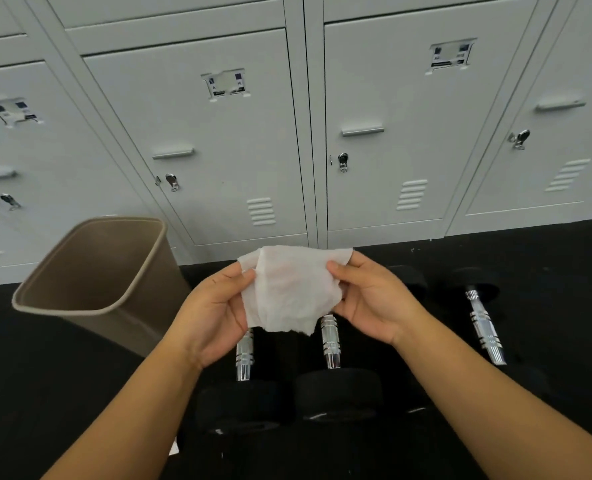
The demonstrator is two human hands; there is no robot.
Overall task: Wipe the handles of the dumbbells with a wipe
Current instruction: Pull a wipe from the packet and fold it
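A white wipe [289, 289] is stretched between both hands, held in the air above the dumbbells. My left hand [214, 306] pinches its left edge and my right hand [370, 299] pinches its right edge. Three dumbbells with chrome handles and black heads lie on the black floor. The left dumbbell [245, 358] and the middle dumbbell [331, 341] lie under the wipe, their far ends hidden by it and by my hands. The right dumbbell [483, 327] lies apart, right of my right hand.
A tan waste bin [97, 271] stands on the floor to the left, close to my left hand. A row of grey lockers [218, 150] runs along the back. The black floor [547, 271] spreads to the right.
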